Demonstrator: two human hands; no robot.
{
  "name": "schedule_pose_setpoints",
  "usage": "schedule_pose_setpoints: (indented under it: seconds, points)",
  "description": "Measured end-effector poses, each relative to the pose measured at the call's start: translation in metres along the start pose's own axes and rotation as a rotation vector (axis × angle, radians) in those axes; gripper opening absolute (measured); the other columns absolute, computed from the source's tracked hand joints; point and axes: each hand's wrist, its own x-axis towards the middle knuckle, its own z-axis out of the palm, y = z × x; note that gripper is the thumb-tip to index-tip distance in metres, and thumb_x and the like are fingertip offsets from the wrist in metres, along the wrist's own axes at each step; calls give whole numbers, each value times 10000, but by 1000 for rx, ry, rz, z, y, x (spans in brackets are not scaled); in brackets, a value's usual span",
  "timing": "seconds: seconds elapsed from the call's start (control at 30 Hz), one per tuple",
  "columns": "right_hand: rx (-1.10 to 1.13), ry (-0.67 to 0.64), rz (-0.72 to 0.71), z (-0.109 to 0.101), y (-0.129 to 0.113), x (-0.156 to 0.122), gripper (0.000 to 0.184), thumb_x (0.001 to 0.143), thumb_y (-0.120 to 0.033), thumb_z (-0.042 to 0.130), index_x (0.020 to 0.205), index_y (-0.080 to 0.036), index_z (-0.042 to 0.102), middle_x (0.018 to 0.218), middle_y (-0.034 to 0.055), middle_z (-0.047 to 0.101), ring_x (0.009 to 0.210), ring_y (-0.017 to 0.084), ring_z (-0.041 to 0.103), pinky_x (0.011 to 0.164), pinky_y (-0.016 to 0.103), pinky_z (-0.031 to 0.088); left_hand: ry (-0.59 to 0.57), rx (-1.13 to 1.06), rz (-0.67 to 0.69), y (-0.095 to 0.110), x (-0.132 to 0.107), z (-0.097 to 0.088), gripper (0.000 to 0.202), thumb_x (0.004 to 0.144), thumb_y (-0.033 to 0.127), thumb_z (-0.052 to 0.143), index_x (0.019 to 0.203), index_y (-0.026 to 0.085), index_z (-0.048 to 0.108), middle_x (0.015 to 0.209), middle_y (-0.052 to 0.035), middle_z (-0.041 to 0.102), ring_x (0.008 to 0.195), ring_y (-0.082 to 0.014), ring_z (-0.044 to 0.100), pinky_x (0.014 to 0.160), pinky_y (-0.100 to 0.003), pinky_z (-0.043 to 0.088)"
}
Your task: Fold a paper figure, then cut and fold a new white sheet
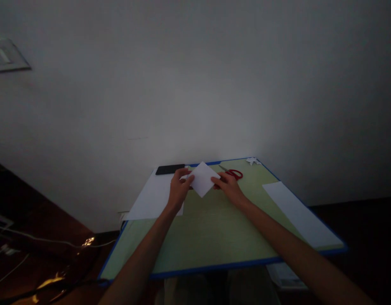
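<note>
A small white paper square is held up over the table, turned so that it looks like a diamond. My left hand pinches its left corner between thumb and fingers. On the opposite corner, my right hand has a like pinch. Just beyond the right hand lie scissors with red handles, partly covered by that hand. Under and beside my left hand rests a large white paper sheet.
The table has a pale green top and blue edges, against a grey wall. A black phone-like slab lies at the back left. Paper scraps sit in the far right corner, and a long paper strip runs along the right edge.
</note>
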Motion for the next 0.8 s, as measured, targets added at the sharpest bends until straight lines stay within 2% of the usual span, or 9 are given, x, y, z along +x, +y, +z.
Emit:
schedule_pose_setpoints:
  seconds: [0.07, 0.13, 0.23, 0.33, 0.53, 0.6, 0.7, 0.8]
  points:
    - [53, 60, 32, -3, -4, 1, 329, 691, -460, 783, 841, -178, 707, 690, 0, 662, 615, 140, 590, 608, 276, 480, -73, 159, 72, -3, 0, 1, 536, 766, 480, 751, 1194, 196, 597, 1317, -146, 613, 1032, -276, 647, 697, -355, 583]
    - [108, 99, 59, -4, -8, 1, 327, 675, -456, 790, 834, -183, 708, 731, 3, 671, 627, 134, 583, 613, 271, 483, -146, 296, 90, -7, -3, 3, 666, 750, 528, 772, 1288, 185, 578, 1339, -166, 602, 1106, -306, 624, 786, -394, 577]
    - [170, 122, 76, -5, -12, 1, 336, 659, -459, 800, 823, -184, 697, 765, 2, 672, 624, 124, 566, 605, 264, 479, -244, 418, 126, -12, -8, 7, 942, 676, 579, 827, 1439, 165, 462, 1414, -197, 536, 1200, -349, 578, 907, -458, 545]
    - [186, 105, 70, -4, -13, 1, 356, 666, -472, 802, 847, -188, 687, 773, -4, 668, 625, 122, 563, 592, 257, 469, -287, 495, 212, -16, -13, 10, 1069, 640, 602, 842, 1497, 158, 383, 1465, -207, 467, 1275, -373, 516, 969, -494, 517]
    - [117, 44, 19, 0, -18, -3, 405, 711, -514, 774, 954, -208, 665, 745, -18, 643, 627, 131, 576, 579, 255, 447, -295, 501, 215, -17, -13, 11, 1073, 679, 573, 824, 1522, 126, 331, 1447, -226, 464, 1211, -349, 552, 962, -495, 523]
    - [78, 45, 9, 0, -20, -5, 444, 716, -527, 768, 1015, -220, 654, 800, -7, 662, 663, 140, 590, 570, 249, 438, -301, 462, 195, -16, -12, 12, 1046, 696, 570, 809, 1519, 130, 338, 1460, -229, 456, 1210, -348, 557, 939, -476, 536]
    - [70, 32, 4, 0, -20, -6, 507, 751, -557, 734, 1133, -246, 615, 962, 18, 687, 784, 166, 627, 589, 247, 466, -272, 357, 108, -13, -12, 14, 957, 720, 554, 785, 1491, 151, 387, 1479, -227, 455, 1178, -340, 588, 872, -443, 562]
    - [87, 9, 25, -2, -17, -4, 514, 817, -601, 656, 1195, -263, 575, 1026, 35, 692, 876, 197, 652, 611, 257, 497, -247, 188, -51, -6, -11, 15, 784, 792, 568, 700, 1419, 155, 472, 1364, -214, 573, 1088, -317, 643, 743, -383, 579]
